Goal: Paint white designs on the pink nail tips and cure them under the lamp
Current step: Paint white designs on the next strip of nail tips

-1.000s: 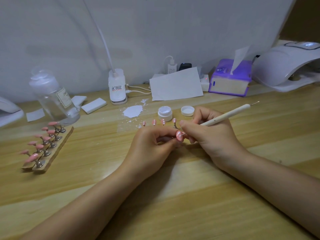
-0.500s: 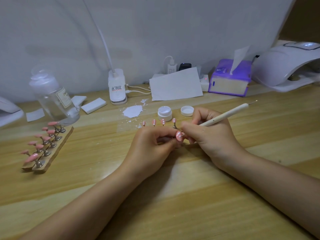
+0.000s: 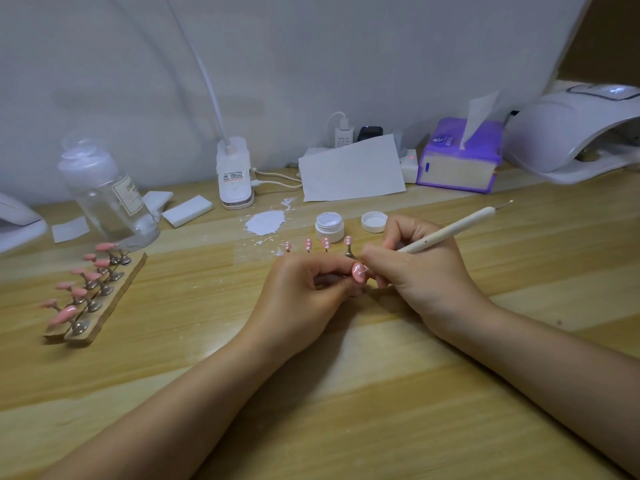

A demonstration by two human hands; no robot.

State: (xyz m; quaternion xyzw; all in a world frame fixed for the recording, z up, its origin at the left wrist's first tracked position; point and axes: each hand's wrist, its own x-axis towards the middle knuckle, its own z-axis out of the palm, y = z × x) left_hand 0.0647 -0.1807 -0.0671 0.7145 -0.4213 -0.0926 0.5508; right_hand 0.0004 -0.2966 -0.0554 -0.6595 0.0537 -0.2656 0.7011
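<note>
Wooden desk (image 3: 346, 393), white wall behind. Left hand (image 3: 298, 299) pinches a pink nail tip (image 3: 358, 273) on its stand; right hand (image 3: 415, 271) grips the dotting pen (image 3: 446, 232), point touching the tip. Best approach: brace both hands together, dab lightly, space dots evenly.

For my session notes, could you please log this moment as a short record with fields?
left hand: left hand pinches the stand of a pink tip
right hand: right hand grips a dotting pen, its point on the tip
done tips: four dotted tips stand behind the hands
plain tips: pink tips on a wooden rack, far left
paint: open jar, its lid beside it
lamp: curing lamp, far right
other: tissue box, clear bottle
</note>
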